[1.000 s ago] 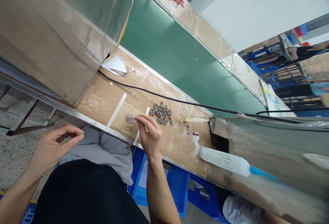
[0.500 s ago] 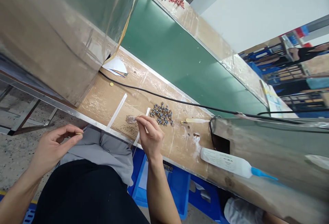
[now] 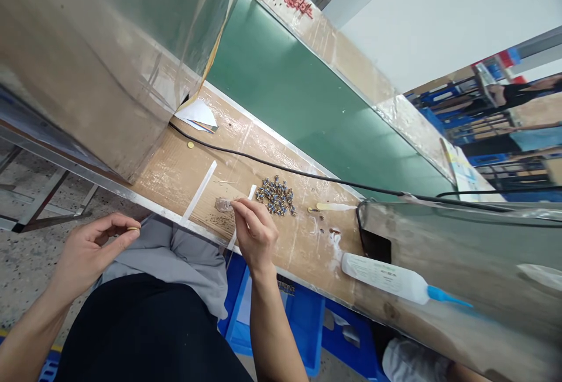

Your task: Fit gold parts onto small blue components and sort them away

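Note:
My left hand (image 3: 94, 247) hovers over my lap, off the bench edge, pinching a small tan ring-shaped part (image 3: 133, 229) between thumb and forefinger. My right hand (image 3: 253, 231) rests on the cardboard-covered bench (image 3: 175, 165), fingers pinched on a thin stick whose tip meets a small clear blob of glue (image 3: 223, 203). A pile of several small blue and brass parts (image 3: 276, 194) lies just beyond my right hand.
A white glue bottle with a blue nozzle (image 3: 386, 278) lies to the right. A black cable (image 3: 263, 162) crosses the bench. White strips (image 3: 199, 192), a green conveyor belt (image 3: 307, 101) and plastic-covered boxes (image 3: 88, 48) flank the spot. Blue crates (image 3: 298, 317) sit under the bench.
Hardly anything has changed; my right hand shifted slightly left at the glue blob and my left hand keeps its pinch.

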`<action>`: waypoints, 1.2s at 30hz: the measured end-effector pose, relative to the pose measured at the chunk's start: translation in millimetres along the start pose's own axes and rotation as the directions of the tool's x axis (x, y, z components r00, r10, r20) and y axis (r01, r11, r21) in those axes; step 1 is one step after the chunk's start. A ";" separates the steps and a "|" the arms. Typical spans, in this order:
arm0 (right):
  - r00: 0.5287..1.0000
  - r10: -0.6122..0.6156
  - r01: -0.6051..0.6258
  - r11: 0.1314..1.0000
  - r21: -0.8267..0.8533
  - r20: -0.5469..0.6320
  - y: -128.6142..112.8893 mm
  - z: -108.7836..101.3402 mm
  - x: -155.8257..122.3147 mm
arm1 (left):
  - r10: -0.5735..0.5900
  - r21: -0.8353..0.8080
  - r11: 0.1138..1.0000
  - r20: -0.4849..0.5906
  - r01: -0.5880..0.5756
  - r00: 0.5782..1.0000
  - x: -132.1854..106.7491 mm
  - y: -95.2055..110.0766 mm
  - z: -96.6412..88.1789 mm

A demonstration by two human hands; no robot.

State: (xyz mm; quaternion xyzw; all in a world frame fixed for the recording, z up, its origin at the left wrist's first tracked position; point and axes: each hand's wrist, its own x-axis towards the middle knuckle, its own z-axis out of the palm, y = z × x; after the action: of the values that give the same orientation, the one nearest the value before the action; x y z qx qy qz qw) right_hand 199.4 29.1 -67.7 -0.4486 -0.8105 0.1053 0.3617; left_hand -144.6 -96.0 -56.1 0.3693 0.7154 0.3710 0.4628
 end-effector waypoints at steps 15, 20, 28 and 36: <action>0.985 0.123 -0.118 0.992 0.043 -0.122 -3.9 -0.4 2.7 | -0.051 -0.048 0.997 0.085 0.055 0.995 -1.4 -0.3 -3.5; 0.989 0.135 -0.131 0.989 0.074 -0.059 -5.4 -2.9 1.4 | -0.056 -0.077 0.995 0.087 0.062 0.995 -2.5 3.3 -2.8; 0.988 0.155 -0.151 0.984 0.097 -0.029 -5.6 -4.2 -6.1 | -0.002 -0.051 0.999 0.088 0.006 0.996 0.0 -2.1 -2.1; 0.986 0.162 -0.158 0.983 0.092 -0.036 -7.2 -2.5 -5.6 | 0.013 -0.043 0.999 0.078 -0.010 0.997 -0.3 -7.3 -1.9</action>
State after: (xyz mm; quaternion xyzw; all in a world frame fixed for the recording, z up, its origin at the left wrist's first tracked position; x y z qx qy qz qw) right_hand 198.2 20.0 -65.1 -0.4978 -0.7582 0.1603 0.3894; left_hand -147.6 -99.9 -61.8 0.3778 0.6863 0.3741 0.4963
